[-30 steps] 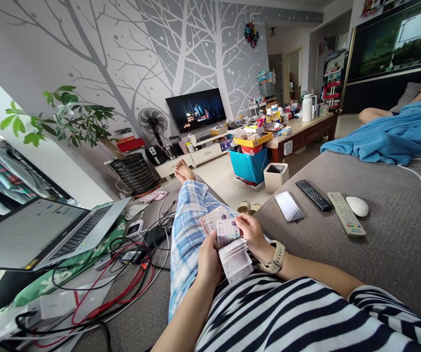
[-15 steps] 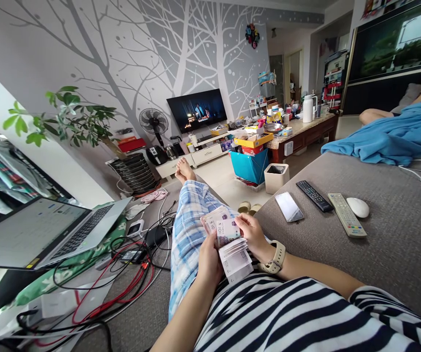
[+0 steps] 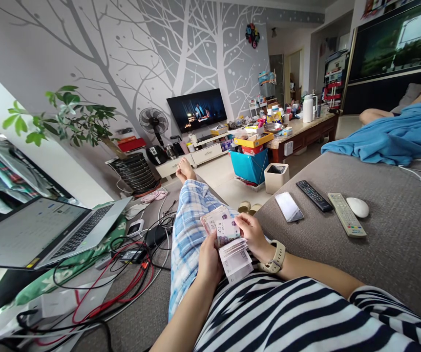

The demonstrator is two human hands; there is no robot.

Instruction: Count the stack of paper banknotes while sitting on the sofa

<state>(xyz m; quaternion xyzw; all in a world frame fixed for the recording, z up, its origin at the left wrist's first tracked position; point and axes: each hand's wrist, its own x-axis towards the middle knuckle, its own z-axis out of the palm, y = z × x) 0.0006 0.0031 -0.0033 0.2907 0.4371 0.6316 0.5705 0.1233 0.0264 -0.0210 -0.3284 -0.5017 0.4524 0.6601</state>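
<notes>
Fingers [image 3: 240, 222] of the right hand [image 3: 255, 238] pinch the top edge of a bundle of banknotes [image 3: 228, 240], while the left hand [image 3: 209, 261] is closed around the bundle from the side and below. The notes are bent in the middle, so the upper half stands up and the lower half fans out toward the striped shirt [image 3: 291, 313]; held like this, I think single notes can be peeled away one by one. The bundle is over the person's lap, just above the leg in blue checked trousers [image 3: 188, 225], which stretches forward with the bare foot [image 3: 184, 170] at its end. A watch [image 3: 274, 259] with a pale strap sits on the right wrist.

To the right, on the grey sofa [image 3: 379, 244], lie a phone [image 3: 288, 206], a black remote [image 3: 313, 195], a white remote [image 3: 346, 214] and a white mouse [image 3: 357, 207], side by side and within easy reach of the right arm. To the left, an open laptop [image 3: 45, 232] rests on a green cushion, with many cables [image 3: 122, 278] tangled beside it. Farther away the television [image 3: 196, 109] is on, a fan [image 3: 153, 121] stands next to it, and a table [image 3: 302, 132] is full of small things. Another person lies under a blue blanket [image 3: 389, 134] at the far right.
</notes>
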